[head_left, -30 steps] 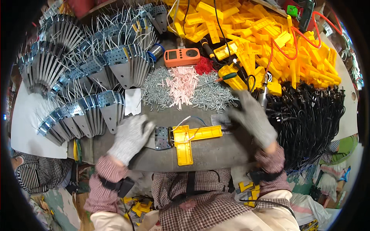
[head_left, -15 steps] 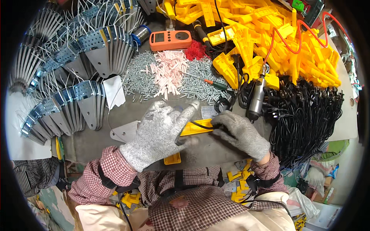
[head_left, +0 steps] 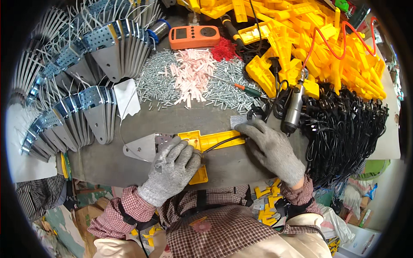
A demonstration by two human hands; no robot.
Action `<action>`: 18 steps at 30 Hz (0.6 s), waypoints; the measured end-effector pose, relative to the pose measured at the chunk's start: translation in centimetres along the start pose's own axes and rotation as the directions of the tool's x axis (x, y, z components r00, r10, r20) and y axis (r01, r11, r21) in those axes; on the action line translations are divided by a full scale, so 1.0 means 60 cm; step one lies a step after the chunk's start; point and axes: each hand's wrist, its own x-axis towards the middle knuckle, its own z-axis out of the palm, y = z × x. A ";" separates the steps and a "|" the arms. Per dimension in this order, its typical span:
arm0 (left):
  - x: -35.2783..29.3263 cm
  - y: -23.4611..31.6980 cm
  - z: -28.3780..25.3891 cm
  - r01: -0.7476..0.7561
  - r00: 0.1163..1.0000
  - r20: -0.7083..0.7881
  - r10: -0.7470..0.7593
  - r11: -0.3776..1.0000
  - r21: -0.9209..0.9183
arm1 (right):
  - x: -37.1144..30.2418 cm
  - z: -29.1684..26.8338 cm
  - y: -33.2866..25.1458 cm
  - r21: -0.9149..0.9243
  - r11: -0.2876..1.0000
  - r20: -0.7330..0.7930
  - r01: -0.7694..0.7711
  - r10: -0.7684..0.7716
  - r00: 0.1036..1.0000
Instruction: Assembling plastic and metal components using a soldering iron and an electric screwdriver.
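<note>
A yellow plastic T-shaped handle shell (head_left: 219,139) lies on the grey bench with its hollow side up. Along its stem runs a black cable (head_left: 224,141). My left hand (head_left: 174,170), in a grey knit glove, bends over the shell's crosspiece, with thumb and fingertips closed at the cable's left end. My right hand (head_left: 275,150), gloved alike, closes its fingers on the cable at the stem's right end. A grey metal plate (head_left: 142,148) with a rounded tip lies left of the shell; its perforated end is partly behind my left fingers.
Behind lie a heap of screws (head_left: 157,79), pale pink sleeves (head_left: 193,75), an orange meter (head_left: 193,37) and a screwdriver (head_left: 247,89). Metal plates (head_left: 101,120) stand stacked left. A power driver (head_left: 294,112), black cables (head_left: 344,129) and yellow shells (head_left: 318,47) crowd the right.
My left hand has drawn back and down, its spread fingers now curled at the crosspiece, uncovering more of the shell. My right hand stays by the stem's right end. The view has shifted slightly.
</note>
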 end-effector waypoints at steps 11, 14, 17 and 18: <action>0.000 0.019 -0.017 -0.011 0.998 0.064 0.005 0.996 0.086 | 0.055 0.094 -0.033 -0.017 0.967 -0.017 0.253 -0.253 0.967; -0.009 0.032 -0.007 -0.021 0.986 0.166 0.017 0.999 0.024 | 0.057 0.073 -0.050 -0.054 0.967 0.109 0.250 -0.243 0.964; -0.002 0.053 -0.032 0.093 0.953 0.296 -0.065 0.992 -0.082 | 0.094 0.006 -0.020 -0.210 0.952 0.159 0.224 -0.193 0.968; -0.003 0.058 -0.033 0.115 0.953 0.291 -0.086 0.990 -0.084 | 0.104 -0.037 0.004 -0.170 0.973 -0.094 0.155 -0.173 0.980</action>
